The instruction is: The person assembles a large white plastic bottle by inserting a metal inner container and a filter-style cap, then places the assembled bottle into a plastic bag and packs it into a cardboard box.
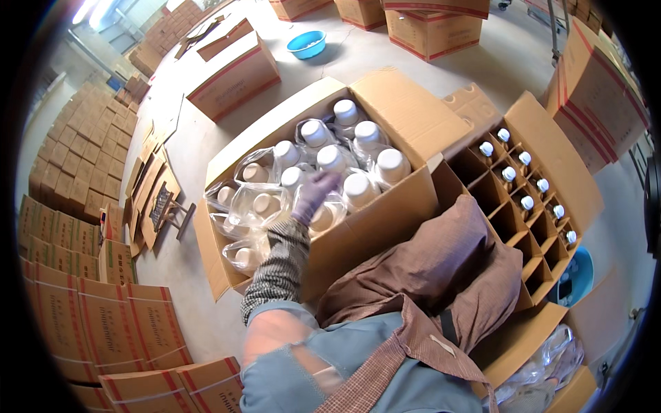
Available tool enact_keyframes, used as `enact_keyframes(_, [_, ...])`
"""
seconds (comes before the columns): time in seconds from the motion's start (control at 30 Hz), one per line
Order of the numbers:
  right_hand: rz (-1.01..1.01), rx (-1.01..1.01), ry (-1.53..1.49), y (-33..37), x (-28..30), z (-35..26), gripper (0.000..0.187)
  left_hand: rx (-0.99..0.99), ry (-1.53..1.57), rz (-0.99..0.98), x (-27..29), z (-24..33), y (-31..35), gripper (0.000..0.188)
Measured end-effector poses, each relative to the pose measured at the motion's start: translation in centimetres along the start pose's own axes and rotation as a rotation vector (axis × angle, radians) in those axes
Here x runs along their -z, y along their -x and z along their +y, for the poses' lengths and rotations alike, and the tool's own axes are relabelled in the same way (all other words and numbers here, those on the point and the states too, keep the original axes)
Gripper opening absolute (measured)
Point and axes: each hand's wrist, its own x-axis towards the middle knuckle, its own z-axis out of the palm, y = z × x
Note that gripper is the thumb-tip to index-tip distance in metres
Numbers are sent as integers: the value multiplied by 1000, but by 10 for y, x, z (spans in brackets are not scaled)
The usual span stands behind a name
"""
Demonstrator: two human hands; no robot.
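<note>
An opened cardboard carton (372,227) in front of me holds several white-topped containers (331,159), with clear plastic bags (248,203) around many of them. My left hand (317,196), in a thin purple glove, reaches over the near side of this carton among the white tops. Its fingers are blurred, and whether they grip a container or a bag does not show. My right hand is out of view. To the right, a divided carton (520,251) has several white-capped bottles (527,202) in its far and right compartments; nearer compartments have no bottles showing.
Clear plastic items (544,365) lie in an open carton at the lower right, beside a blue tub (577,279). A blue basin (306,45) stands on the floor ahead. Stacked cartons (103,316) line the left, near flattened cardboard (148,189). Another carton (595,96) stands at right.
</note>
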Motion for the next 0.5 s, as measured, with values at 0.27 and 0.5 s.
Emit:
enact_keyframes(0.27, [-542,102,-403,23,51,-166,34,57,213,283,90,-72,-184,29])
enact_keyframes(0.5, [-589,84,-451,33,41,-256,28,498,-689,127,95,-142,-244,69])
